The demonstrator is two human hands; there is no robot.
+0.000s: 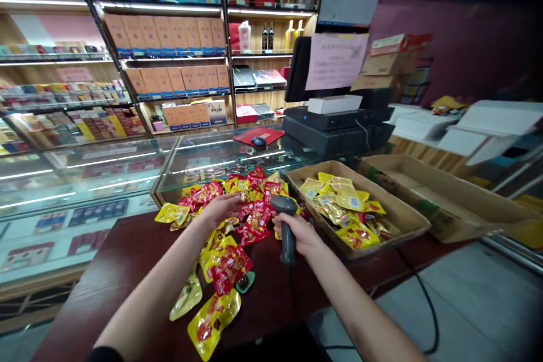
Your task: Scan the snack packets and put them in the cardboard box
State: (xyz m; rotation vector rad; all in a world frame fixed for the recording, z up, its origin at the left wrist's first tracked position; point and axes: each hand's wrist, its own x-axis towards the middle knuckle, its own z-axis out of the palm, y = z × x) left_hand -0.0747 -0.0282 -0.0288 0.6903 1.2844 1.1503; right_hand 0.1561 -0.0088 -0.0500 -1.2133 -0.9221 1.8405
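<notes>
Dark red wooden counter [119, 277], one, bearing the items below. Beyond its far edge: lit glass display case [85, 175]. At its far end: black point-of-sale terminal [335, 136]. On its right side: shallow cardboard carton [394, 206], holding yellow snack packets [339, 203], with a second open carton [449, 203] just beside it. At its centre: loose heap of red and yellow snack packets [237, 220], spread toward the person. Left hand [218, 209]: open, palm down, fingers apart, resting on the heap. Right hand [297, 232]: closed around the grip of a black handheld barcode scanner [287, 249], its head over the heap's right edge. Step in hand, as judged: loose packets being scanned singly. Next move calls for one packet lifted clear, barcode toward the scanner head.
</notes>
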